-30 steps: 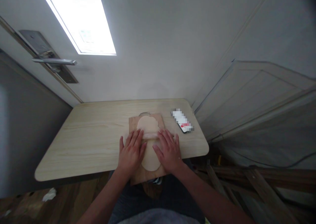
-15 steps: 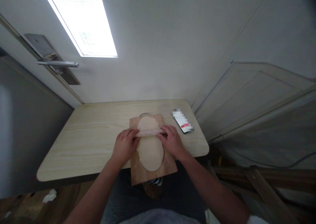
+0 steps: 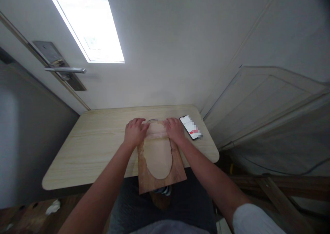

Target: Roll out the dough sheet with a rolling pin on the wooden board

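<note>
A flattened oval sheet of pale dough lies lengthwise on a brown wooden board. Across its far part runs a light rolling pin, smeared by motion. My left hand is closed on the pin's left end, with its fingers near the board's far left corner. At the other end my right hand grips the pin, close to the phone. Both hands hide the ends of the pin. The metal handle of the board shows between them.
The board rests on a light wood-grain table and its near edge overhangs the front. A phone lies to the right. Behind the table stands a white door with a lever handle. White crumpled paper is on the floor.
Both hands have pushed the rolling pin away from me, toward the far end of the dough. The view has shifted slightly; the board and phone look otherwise unchanged.
</note>
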The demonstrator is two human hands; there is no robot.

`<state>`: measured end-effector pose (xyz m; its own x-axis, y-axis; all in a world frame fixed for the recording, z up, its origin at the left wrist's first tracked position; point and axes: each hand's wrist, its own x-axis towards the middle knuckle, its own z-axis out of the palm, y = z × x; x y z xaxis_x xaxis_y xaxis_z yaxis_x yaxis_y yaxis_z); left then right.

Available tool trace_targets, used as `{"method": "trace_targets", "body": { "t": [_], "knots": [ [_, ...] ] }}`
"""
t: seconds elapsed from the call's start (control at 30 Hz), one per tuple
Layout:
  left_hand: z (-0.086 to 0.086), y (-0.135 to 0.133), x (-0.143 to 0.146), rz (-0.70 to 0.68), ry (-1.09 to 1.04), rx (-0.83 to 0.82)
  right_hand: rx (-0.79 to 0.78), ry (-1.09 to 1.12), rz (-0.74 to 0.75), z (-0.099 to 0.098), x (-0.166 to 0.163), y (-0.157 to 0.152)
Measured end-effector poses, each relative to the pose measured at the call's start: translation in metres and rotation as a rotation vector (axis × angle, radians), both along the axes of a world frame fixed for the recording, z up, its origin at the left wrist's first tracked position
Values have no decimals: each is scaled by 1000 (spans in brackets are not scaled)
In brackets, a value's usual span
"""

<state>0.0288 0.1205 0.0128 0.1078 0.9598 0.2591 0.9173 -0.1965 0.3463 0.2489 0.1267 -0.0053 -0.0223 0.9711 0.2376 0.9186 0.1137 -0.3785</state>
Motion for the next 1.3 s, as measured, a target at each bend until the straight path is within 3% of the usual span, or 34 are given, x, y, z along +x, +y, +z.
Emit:
{"method": "trace_targets", "body": {
  "t": [0.2,0.53,0.87,1.3],
  "knots": [
    [-8,21,9,109,111,-99,-83,-107,-76,2,-9,10],
    [-16,4,8,45,140,-109,-60,-110,-46,1,-9,-8],
    [-13,-8,8,16,188,-129,-30,-130,-36,2,-9,-26],
    [-10,-41,14,24,195,-28,-10,-140,-20,2,-8,-61]
  ]
}}
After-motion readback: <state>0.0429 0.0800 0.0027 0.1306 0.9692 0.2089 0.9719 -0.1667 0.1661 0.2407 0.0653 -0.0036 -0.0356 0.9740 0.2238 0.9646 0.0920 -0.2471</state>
